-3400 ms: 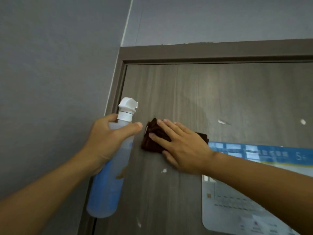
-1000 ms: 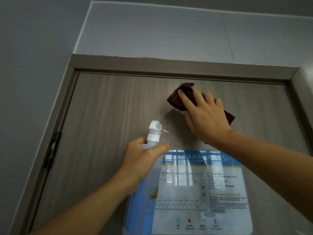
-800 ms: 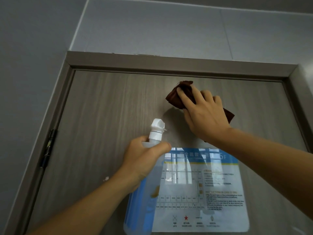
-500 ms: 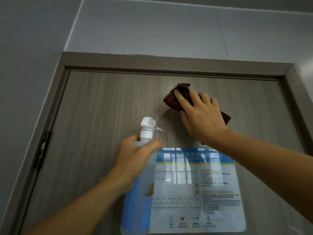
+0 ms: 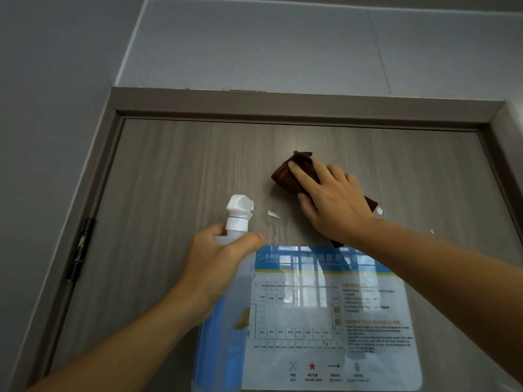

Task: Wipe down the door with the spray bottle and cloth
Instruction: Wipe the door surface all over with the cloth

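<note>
A grey wood-grain door (image 5: 175, 193) fills the view, seen from below its top edge. My left hand (image 5: 218, 267) grips a clear spray bottle (image 5: 223, 329) of blue liquid around its neck, white nozzle pointing right at the door. My right hand (image 5: 331, 202) lies flat on a dark brown cloth (image 5: 288, 174), pressing it to the upper door. Most of the cloth is hidden under the palm. Wet droplets (image 5: 273, 219) glisten on the door between nozzle and cloth.
A laminated floor-plan notice (image 5: 339, 312) with a blue header is stuck on the door below my right hand. The door frame (image 5: 254, 104) runs along the top and both sides. A black hinge (image 5: 80, 247) sits on the left jamb. Grey walls surround it.
The cloth and right hand slid from the door's left side to its upper middle. The bottle came up in front of the notice, and fresh wet spots appeared beside the nozzle.
</note>
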The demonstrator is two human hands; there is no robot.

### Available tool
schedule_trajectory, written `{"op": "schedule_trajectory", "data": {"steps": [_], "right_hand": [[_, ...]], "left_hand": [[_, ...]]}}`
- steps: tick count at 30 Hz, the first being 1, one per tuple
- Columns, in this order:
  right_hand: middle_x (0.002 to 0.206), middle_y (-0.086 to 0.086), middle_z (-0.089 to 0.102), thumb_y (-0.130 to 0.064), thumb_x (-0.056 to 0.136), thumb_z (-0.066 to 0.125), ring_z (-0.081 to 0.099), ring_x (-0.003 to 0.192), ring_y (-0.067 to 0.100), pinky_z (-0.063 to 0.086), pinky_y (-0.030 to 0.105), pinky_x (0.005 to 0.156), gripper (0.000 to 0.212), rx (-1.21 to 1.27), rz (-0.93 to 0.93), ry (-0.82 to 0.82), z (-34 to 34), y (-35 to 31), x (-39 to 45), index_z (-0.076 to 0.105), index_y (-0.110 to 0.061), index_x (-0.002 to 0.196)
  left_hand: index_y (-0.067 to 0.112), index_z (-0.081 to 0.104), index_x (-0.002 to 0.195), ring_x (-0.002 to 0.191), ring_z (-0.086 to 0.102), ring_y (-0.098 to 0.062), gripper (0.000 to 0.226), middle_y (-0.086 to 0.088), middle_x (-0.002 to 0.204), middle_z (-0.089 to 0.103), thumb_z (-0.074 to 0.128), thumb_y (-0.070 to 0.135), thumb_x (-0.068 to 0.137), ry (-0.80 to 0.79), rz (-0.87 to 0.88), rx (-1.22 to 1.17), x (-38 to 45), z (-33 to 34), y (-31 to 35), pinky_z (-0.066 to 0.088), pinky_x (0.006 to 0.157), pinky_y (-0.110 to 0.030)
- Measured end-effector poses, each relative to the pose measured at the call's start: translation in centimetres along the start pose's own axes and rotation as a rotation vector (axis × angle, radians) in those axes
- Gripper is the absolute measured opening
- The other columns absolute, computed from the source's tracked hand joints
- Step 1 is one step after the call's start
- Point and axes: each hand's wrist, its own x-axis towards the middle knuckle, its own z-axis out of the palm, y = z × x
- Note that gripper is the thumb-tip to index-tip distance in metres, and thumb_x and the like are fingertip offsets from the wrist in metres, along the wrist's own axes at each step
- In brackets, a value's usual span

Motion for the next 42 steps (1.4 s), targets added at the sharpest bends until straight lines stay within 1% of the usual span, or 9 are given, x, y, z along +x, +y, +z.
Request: {"op": "schedule_trajectory", "data": {"steps": [4,7,13,18,22,29,33,39,42], "right_hand": [[0.164,0.010,0.025,-0.045,0.106,0.038,0.042,0.129,0.033,0.040,0.046,0.102,0.061,0.013,0.125,-0.092,1.6,-0.1,1.7,0.018,-0.031,0.162],[0.167,0.011,0.019,-0.048,0.106,0.035,0.038,0.134,0.034,0.039,0.046,0.105,0.061,0.016,0.149,-0.089,2.1,-0.5,2.2,0.018,-0.032,0.162],[0.172,0.009,0.006,-0.051,0.103,0.018,0.003,0.159,0.030,0.017,0.048,0.126,0.064,0.136,-0.018,-0.124,2.7,-1.7,-1.5,0.016,-0.031,0.164],[0.168,0.011,0.026,-0.040,0.105,0.040,0.019,0.157,0.027,0.022,0.043,0.125,0.052,0.228,-0.257,-0.082,3.4,-2.0,-6.2,0.044,-0.026,0.154],[0.167,0.012,0.027,-0.041,0.105,0.038,0.022,0.156,0.027,0.020,0.039,0.123,0.053,0.158,-0.329,-0.089,3.4,-2.4,-5.4,0.042,-0.026,0.156],[0.171,0.014,0.006,-0.057,0.102,0.014,0.010,0.158,0.033,0.020,0.050,0.126,0.068,0.111,-0.048,-0.133,3.1,-2.8,1.3,0.015,-0.031,0.164],[0.172,0.011,0.000,-0.058,0.102,0.015,0.003,0.158,0.030,0.014,0.048,0.128,0.066,0.141,0.059,-0.124,3.4,-2.7,1.1,0.010,-0.034,0.164],[0.172,0.005,0.012,-0.044,0.106,0.036,0.007,0.159,0.020,0.014,0.035,0.124,0.054,0.158,-0.382,-0.163,2.5,-0.9,-4.2,0.033,-0.035,0.159],[0.171,0.006,0.016,-0.041,0.107,0.036,0.012,0.158,0.021,0.019,0.037,0.124,0.053,0.128,-0.487,-0.181,2.5,-0.6,-4.5,0.033,-0.032,0.159]], "left_hand": [[0.002,0.066,0.092,0.065,0.070,-0.023,0.032,-0.014,0.072,0.071,0.084,0.027,0.082,0.001,0.016,0.034,0.0,-0.8,0.4,0.057,0.062,-0.038],[0.010,0.065,0.084,0.061,0.067,-0.019,0.026,-0.005,0.065,0.066,0.085,0.027,0.081,0.018,0.040,0.058,0.2,-1.3,0.8,0.054,0.056,-0.033],[0.000,0.068,0.094,0.063,0.068,-0.023,0.030,-0.012,0.074,0.069,0.080,0.026,0.085,0.054,0.042,0.044,0.2,-1.9,1.1,0.055,0.059,-0.036],[0.001,0.069,0.095,0.065,0.069,-0.025,0.040,-0.025,0.080,0.071,0.087,0.033,0.079,0.041,0.056,0.060,-0.7,-2.5,1.0,0.056,0.059,-0.036],[0.003,0.069,0.092,0.067,0.069,-0.028,0.046,-0.029,0.086,0.068,0.080,0.041,0.069,0.027,0.082,0.077,-0.9,-3.2,1.0,0.057,0.062,-0.039],[0.000,0.068,0.098,0.069,0.068,-0.030,0.053,-0.032,0.090,0.067,0.078,0.043,0.069,0.044,0.091,0.098,-0.3,-3.8,0.9,0.058,0.067,-0.043],[-0.001,0.067,0.099,0.069,0.068,-0.030,0.054,-0.032,0.090,0.067,0.078,0.043,0.069,0.031,0.084,0.099,-0.3,-3.9,0.9,0.058,0.066,-0.043],[0.004,0.070,0.094,0.068,0.070,-0.032,0.047,-0.029,0.087,0.069,0.080,0.043,0.067,0.035,0.076,0.123,-0.3,-4.8,0.8,0.059,0.066,-0.044],[0.008,0.071,0.092,0.068,0.072,-0.032,0.046,-0.028,0.086,0.070,0.081,0.045,0.066,0.028,0.081,0.136,-0.3,-5.2,0.9,0.060,0.066,-0.044]]}}
